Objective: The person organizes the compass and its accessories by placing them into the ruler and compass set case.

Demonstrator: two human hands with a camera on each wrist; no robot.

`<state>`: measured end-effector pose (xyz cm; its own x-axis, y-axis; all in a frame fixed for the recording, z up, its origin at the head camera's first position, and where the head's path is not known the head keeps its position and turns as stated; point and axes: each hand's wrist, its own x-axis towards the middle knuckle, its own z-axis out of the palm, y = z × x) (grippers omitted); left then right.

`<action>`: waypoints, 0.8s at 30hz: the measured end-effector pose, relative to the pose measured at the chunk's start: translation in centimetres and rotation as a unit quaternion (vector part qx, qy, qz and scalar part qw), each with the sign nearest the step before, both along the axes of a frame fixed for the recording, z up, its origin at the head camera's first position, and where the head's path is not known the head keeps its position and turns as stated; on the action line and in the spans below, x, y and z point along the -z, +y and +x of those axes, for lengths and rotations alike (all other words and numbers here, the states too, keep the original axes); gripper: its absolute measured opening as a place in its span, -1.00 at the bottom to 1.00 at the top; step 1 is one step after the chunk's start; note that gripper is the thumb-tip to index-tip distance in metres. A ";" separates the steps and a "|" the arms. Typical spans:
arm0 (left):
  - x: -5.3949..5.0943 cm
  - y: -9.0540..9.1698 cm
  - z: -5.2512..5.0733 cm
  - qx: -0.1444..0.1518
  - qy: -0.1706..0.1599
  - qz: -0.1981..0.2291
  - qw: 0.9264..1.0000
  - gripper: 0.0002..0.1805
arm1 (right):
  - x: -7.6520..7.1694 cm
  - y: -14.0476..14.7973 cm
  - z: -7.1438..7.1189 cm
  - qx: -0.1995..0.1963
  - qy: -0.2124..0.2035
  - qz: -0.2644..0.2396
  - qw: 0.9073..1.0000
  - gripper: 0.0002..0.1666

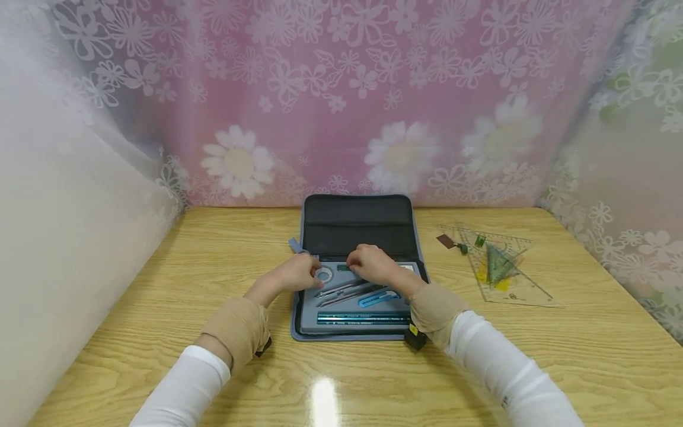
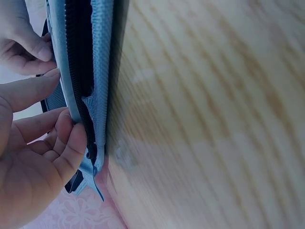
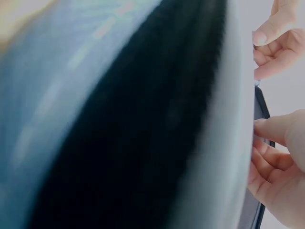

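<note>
An open zip case (image 1: 357, 228) lies on the table, its grey tray (image 1: 309, 323) facing up. My left hand (image 1: 300, 271) rests at the tray's left edge, thumb and fingers apart beside a white ring-shaped piece (image 1: 324, 274). In the left wrist view, the left hand's (image 2: 38, 162) fingertips touch the tray's rim. My right hand (image 1: 374, 264) bends over the tray's far part and pinches a small green piece (image 1: 343, 268), partly hidden by its fingers. Dark slim metal tools (image 1: 341, 290), a light-blue tool (image 1: 377, 298) and green pencils (image 1: 363, 318) lie in the tray nearer me.
Right of the case lie clear set squares (image 1: 512, 290), a small green triangle (image 1: 500, 264), a yellow piece (image 1: 503, 283), a small green item (image 1: 480, 240) and a brown tag (image 1: 445, 241). A floral curtain (image 1: 320, 118) stands behind the table (image 1: 229, 237).
</note>
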<state>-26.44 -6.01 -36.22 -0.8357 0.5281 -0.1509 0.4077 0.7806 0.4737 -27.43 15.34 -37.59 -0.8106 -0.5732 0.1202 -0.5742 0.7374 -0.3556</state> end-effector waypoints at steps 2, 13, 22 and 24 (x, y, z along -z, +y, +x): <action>0.1 0.0 0.0 0.003 0.000 0.001 1.000 -0.48 | -0.1 0.6 0.2 0.000 0.005 -0.004 1.000 -0.81; 0.3 0.0 -0.1 0.006 0.004 0.002 1.000 -0.47 | -1.0 8.5 0.5 0.143 0.108 -0.081 0.980 -0.83; 0.0 -0.1 0.0 0.007 -0.004 0.000 1.000 -0.46 | -1.2 15.2 0.3 0.253 0.086 -0.079 0.960 -0.77; 0.0 -0.1 0.0 0.006 -0.006 0.003 1.000 -0.47 | -1.2 16.3 0.3 0.281 0.073 -0.074 0.954 -0.74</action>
